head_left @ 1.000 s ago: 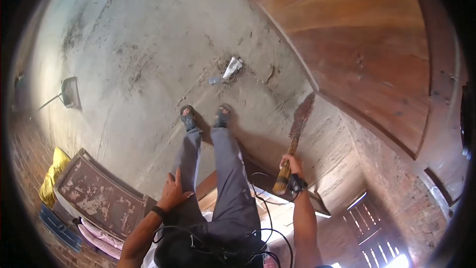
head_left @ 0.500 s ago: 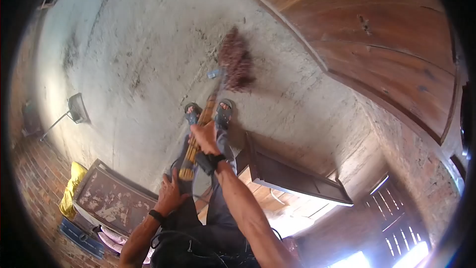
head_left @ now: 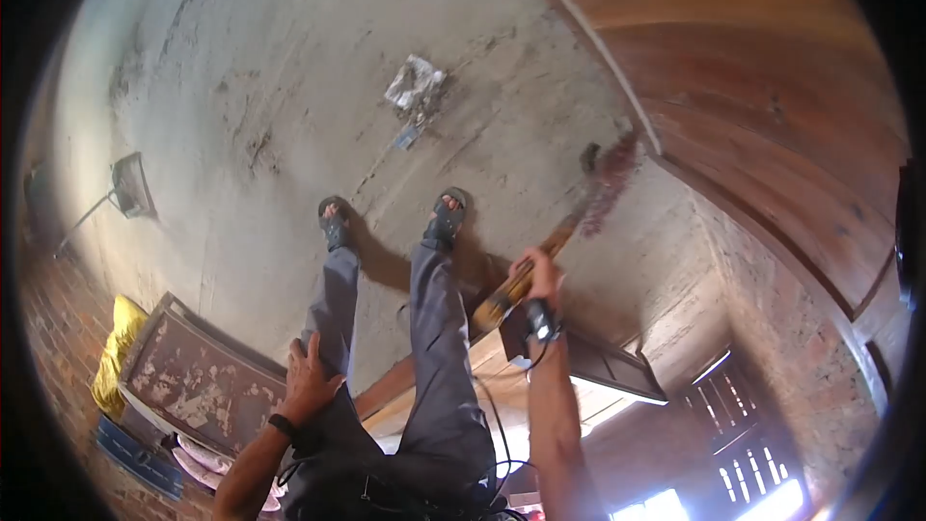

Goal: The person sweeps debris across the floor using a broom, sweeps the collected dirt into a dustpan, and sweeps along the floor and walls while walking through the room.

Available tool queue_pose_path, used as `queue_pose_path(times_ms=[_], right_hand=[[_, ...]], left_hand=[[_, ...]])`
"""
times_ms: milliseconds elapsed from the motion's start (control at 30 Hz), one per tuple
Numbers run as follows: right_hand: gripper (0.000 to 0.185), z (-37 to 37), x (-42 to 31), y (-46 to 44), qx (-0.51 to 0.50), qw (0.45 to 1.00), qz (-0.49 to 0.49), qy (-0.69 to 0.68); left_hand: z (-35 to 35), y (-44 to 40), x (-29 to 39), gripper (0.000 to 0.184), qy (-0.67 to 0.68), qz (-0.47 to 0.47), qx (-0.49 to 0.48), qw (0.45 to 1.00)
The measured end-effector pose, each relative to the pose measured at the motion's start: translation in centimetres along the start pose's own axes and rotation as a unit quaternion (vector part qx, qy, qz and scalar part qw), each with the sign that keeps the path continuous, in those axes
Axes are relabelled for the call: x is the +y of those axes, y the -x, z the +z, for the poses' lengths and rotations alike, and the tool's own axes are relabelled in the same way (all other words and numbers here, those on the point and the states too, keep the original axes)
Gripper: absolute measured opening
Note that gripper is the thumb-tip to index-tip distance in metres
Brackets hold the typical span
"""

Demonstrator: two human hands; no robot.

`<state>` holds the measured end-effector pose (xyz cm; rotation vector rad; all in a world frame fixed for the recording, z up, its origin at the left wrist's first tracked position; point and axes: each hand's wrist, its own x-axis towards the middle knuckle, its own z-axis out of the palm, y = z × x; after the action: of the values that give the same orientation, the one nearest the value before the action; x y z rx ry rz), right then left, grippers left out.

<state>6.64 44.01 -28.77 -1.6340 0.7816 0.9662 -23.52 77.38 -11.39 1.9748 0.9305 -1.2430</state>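
Note:
My right hand is wrapped round the bamboo-like handle of a broom, out to the right of my feet. The broom's reddish-brown bristles are blurred and reach the floor by the base of the wooden furniture. A small dark clump lies beside them. My left hand rests on my left thigh with its fingers apart, holding nothing. Ahead of my feet is a small heap of dirt with a crumpled whitish wrapper and a bluish scrap.
Large wooden furniture fills the upper right. A long-handled dustpan stands at the left. Nearer are a worn brown chest and a yellow bag. A dark open panel juts out behind my right arm.
My right hand has swung the broom from in front of my feet to the right, towards the wooden furniture. The litter it covered now shows. My left hand stays by my thigh.

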Motion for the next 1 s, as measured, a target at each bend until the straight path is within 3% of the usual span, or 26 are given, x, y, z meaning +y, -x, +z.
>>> queue_pose_path(times_ms=[33,67,133,200,233,300,333,367,467,600,667,800,1000], right_hand=[[0.013,-0.3,-0.7,-2.8,0.024,0.999,0.022,-0.016],[0.015,1.0,-2.6,-6.4,0.093,0.978,0.122,-0.139],[0.015,1.9,-5.4,-11.7,0.038,0.994,0.061,-0.082],[0.011,5.8,-6.5,-17.5,0.067,0.975,0.000,-0.212],[0.010,7.7,-6.6,-19.5,0.035,0.991,-0.129,-0.019],[0.016,12.9,-7.1,-20.9,-0.006,0.952,-0.251,0.175],[0.018,17.4,-8.8,-20.0,0.081,0.987,-0.099,0.102],[0.020,20.9,-9.7,-19.5,0.166,0.984,0.058,0.025],[0.017,26.1,-9.6,-20.0,0.131,0.964,0.050,0.225],[0.018,29.6,-9.5,-20.1,0.031,0.934,-0.047,0.352],[0.020,30.1,-7.6,-18.0,0.045,0.916,-0.031,0.397],[0.012,27.4,-5.1,-9.4,-0.004,0.984,-0.003,0.177],[0.012,25.2,-5.8,-2.4,0.065,0.992,-0.054,0.095]], left_hand=[[0.0,0.5,-0.9,0.109,0.008,-0.010,-0.002,1.000],[0.1,0.3,-1.8,0.108,0.024,-0.004,-0.001,1.000],[-0.3,-0.3,-3.3,0.107,0.047,-0.007,0.001,0.999],[-0.5,0.0,-3.6,0.105,0.037,-0.002,0.036,0.999],[-1.0,-0.1,-3.7,0.104,0.065,-0.027,0.026,0.997],[-1.1,0.3,-4.4,0.103,0.083,-0.022,0.033,0.996],[-1.3,0.1,-4.7,0.103,0.094,-0.012,0.047,0.994],[-1.6,-0.1,-4.9,0.103,0.098,-0.015,0.051,0.994],[-1.8,0.2,-5.6,0.103,0.106,-0.022,0.054,0.993],[-2.1,0.3,-6.4,0.101,0.130,-0.025,0.054,0.990],[-2.1,0.4,-6.6,0.101,0.145,-0.026,0.052,0.988],[-1.9,0.6,-6.9,0.100,0.158,-0.011,0.050,0.986],[-1.1,0.6,-7.6,0.102,0.172,-0.008,0.053,0.984]])
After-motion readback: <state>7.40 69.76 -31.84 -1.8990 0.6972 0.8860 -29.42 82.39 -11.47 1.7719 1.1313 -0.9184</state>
